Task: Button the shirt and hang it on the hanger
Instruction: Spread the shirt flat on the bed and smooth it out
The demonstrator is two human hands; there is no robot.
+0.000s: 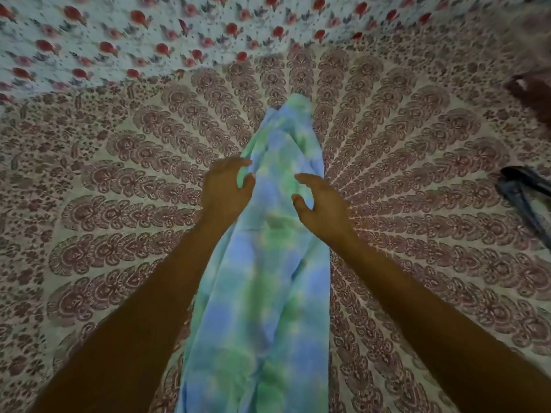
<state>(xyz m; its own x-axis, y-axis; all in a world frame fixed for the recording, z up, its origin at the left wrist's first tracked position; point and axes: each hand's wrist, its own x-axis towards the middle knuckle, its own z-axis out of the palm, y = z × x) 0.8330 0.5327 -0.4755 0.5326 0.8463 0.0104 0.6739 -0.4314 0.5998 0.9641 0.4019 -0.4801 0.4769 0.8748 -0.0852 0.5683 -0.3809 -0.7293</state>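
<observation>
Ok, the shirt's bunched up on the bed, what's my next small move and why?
Probably grip the right edge of the shirt with the right hand, which hovers open over it, and spread it away from the left hand gripping the left edge. It lies bunched in a narrow strip on the bedspread, no buttons showing.

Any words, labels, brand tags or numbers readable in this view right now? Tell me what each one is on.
No readable text anywhere in this view.
shirt: blue and green tie-dye only, no label or tag showing.
bedsheet and floral cloth: printed patterns, no words.
dark object at the right edge: blurred, no writing can be made out.
</observation>
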